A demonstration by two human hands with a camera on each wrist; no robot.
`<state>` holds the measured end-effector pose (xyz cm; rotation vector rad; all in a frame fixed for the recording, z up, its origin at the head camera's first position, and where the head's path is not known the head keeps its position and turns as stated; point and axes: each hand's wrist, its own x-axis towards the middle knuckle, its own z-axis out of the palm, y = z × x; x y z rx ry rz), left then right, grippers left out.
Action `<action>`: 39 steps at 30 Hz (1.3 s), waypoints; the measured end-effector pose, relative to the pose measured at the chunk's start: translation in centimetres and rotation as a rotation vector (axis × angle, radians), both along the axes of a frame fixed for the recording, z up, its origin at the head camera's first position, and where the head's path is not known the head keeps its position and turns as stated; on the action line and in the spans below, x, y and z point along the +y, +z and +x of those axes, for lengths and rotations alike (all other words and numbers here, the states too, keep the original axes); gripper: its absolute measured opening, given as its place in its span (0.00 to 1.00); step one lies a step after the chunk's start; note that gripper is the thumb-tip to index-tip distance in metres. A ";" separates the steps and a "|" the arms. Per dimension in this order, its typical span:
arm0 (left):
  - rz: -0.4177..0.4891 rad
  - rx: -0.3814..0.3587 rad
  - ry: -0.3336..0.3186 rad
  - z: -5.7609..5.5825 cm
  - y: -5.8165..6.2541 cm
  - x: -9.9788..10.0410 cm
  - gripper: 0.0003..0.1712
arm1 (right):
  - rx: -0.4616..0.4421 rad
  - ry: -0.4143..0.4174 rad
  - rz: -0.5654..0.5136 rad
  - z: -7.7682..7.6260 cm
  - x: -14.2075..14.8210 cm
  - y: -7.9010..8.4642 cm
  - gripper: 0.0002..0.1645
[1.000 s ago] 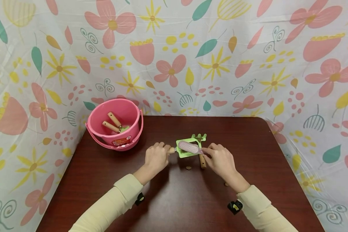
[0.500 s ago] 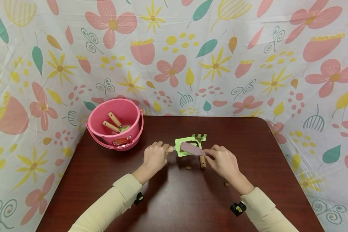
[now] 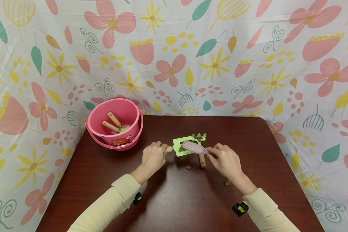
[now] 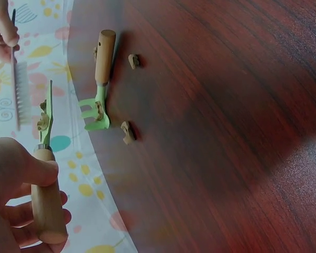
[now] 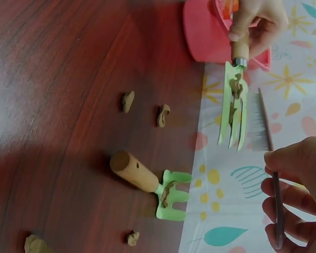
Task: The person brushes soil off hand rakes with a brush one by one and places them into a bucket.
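Note:
My left hand (image 3: 153, 158) grips the wooden handle of a green garden fork (image 5: 225, 110), raised above the table. Brown clay-like lumps (image 5: 236, 87) cling between its tines. My right hand (image 3: 227, 161) holds a pinkish-purple brush (image 3: 195, 147) by its slim handle, thumb against one side. In the right wrist view its white bristles (image 5: 258, 126) face the fork's tines, with a small gap showing; from the head view the brush overlaps the fork. Below them on the table lies a small green hand rake (image 5: 174, 196) with a wooden handle and brown clay on its head.
Several loose brown clay bits (image 5: 128, 101) are scattered on the dark wooden table (image 3: 179, 199). At the back left stands a pink bucket (image 3: 98, 116) with two wooden-handled tools inside. A floral cloth (image 3: 235, 80) hangs behind the table.
The left hand and fork have shifted slightly left. The right hand has drawn back a little to the right, and the brush has tilted over and back.

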<state>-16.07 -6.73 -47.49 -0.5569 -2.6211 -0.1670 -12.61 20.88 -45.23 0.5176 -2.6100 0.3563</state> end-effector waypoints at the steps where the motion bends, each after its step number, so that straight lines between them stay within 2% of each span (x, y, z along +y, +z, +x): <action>1: -0.001 -0.005 0.000 0.0 0.0 0.0 0.12 | 0.008 -0.002 -0.010 -0.1 -0.1 0.0 0.15; 8: -0.004 -0.015 -0.018 0.3 0.1 0.5 0.13 | 0.033 0.016 -0.044 -0.3 -1.5 0.0 0.15; 14: 0.015 0.002 -0.014 0.1 0.2 0.5 0.12 | -0.001 0.021 -0.029 -0.3 -2.0 -0.4 0.13; 29: 0.056 -0.012 0.047 -0.4 0.5 -0.7 0.14 | -0.016 0.009 -0.028 0.5 -1.1 -0.9 0.17; 39: 0.060 -0.039 0.071 -0.5 0.4 -1.2 0.14 | 0.002 0.015 -0.011 0.8 -0.2 -1.4 0.14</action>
